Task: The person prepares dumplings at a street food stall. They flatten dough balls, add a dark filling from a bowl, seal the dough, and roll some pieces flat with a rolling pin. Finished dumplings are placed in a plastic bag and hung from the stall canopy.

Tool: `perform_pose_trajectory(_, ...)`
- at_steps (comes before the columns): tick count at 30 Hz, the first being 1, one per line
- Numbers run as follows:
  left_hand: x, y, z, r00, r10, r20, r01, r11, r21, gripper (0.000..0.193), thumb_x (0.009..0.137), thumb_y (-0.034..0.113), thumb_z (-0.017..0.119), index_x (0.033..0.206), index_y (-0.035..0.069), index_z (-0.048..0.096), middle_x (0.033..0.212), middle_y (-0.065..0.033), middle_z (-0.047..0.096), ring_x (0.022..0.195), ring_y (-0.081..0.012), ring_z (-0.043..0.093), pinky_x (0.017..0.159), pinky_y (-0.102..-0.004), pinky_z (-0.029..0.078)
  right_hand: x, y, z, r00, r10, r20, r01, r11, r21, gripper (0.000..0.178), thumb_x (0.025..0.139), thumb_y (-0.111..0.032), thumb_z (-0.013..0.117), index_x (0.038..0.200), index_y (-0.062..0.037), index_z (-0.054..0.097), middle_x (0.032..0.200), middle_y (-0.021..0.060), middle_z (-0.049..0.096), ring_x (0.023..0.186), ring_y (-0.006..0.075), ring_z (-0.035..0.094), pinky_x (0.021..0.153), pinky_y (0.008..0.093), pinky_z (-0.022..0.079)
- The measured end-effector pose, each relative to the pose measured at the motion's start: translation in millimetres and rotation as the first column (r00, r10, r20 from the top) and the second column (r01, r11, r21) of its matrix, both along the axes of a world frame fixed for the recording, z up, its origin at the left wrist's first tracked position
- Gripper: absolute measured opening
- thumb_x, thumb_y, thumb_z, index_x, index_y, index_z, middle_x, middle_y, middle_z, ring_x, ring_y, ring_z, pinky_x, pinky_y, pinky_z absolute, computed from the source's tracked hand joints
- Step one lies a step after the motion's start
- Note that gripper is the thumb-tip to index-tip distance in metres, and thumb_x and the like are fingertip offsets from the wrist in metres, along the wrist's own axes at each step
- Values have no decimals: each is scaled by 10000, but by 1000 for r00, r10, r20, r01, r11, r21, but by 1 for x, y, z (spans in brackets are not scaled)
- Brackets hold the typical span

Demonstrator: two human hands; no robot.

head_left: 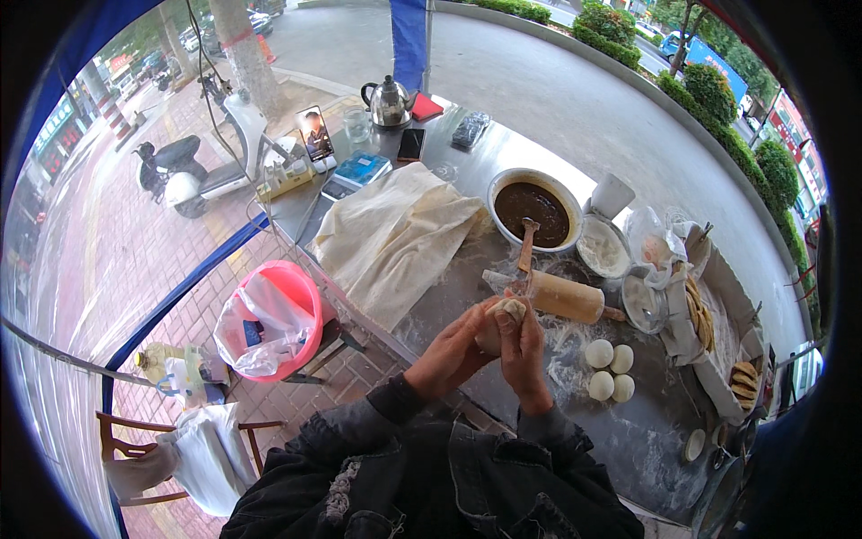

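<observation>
Held in front of me above the metal table is a piece of dough (510, 308), its top gathered into folds. My left hand (456, 352) cups it from the left, fingers curled around it. Pressing on the gathered top is the thumb of my right hand (523, 352), its fingers wrapped around the dough's right side. Just beyond my hands lies a thick wooden rolling pin (567, 298), dusted with flour. Several round white dough balls (600, 353) sit together to the right of my right hand. Part of the dough is hidden by my fingers.
Beyond the rolling pin stands a white bowl (496, 199) of dark brown paste with a wooden spatula (527, 244). A cream cloth (386, 242) covers the table's left. Farther right are a flour bowl (602, 250) and a long tray (725, 337) with twisted dough. A pink bucket (310, 310) stands left.
</observation>
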State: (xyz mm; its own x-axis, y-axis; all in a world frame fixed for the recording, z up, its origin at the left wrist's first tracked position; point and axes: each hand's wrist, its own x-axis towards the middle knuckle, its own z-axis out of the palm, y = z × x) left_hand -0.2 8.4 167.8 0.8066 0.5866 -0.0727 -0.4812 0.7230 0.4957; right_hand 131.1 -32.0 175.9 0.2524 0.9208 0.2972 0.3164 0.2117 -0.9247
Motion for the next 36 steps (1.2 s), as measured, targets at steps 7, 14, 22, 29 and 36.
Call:
perform_pose_trajectory(7, -5, 1, -5, 990, 52, -132, -24, 979, 201, 496, 1036, 410, 368, 1410, 85, 387, 1346, -59, 481, 1240, -204, 484, 1068, -389, 383, 7, -4, -5, 989, 97, 109, -102, 994, 44, 231, 940, -170, 575, 1115, -19, 584, 1074, 133, 631, 1091, 322, 569, 1082, 416, 340)
perform_pose_trajectory(14, -4, -1, -13, 992, -107, -62, 110, 993, 41, 486, 1037, 381, 387, 1408, 68, 386, 1348, -63, 484, 1219, -201, 500, 1050, -376, 404, 6, -11, -9, 997, 80, 18, -80, 997, -7, 295, 953, -186, 572, 1173, 10, 552, 1057, 158, 623, 1004, 258, 605, 946, 359, 436)
perform_pose_trajectory(22, 0, -14, -14, 977, -124, -174, 115, 991, -62, 489, 1040, 358, 393, 1421, 52, 368, 1333, -84, 493, 1213, -192, 500, 1040, -353, 409, 9, -13, -20, 998, 60, -5, -60, 998, -37, 335, 932, -196, 612, 1203, -20, 520, 1035, 118, 639, 924, 215, 631, 919, 327, 453)
perform_pose_trajectory(29, 32, -36, -67, 915, -204, -349, 236, 970, 51, 551, 1042, 382, 378, 1475, 52, 295, 1433, -81, 417, 1325, -170, 403, 1100, -336, 337, 25, -54, -71, 953, -220, -210, 218, 975, -33, 141, 919, -141, 623, 951, -7, 654, 952, 79, 706, 895, 156, 650, 939, 326, 454)
perform_pose_trajectory(36, 46, -47, -106, 857, -270, -440, 310, 950, 21, 636, 1040, 410, 356, 1472, -39, 228, 1484, -160, 361, 1382, -230, 331, 1143, -368, 253, 102, -122, -157, 586, -802, 112, 807, 591, 10, 121, 921, -117, 598, 938, -9, 650, 892, 113, 684, 835, 206, 642, 780, 342, 506)
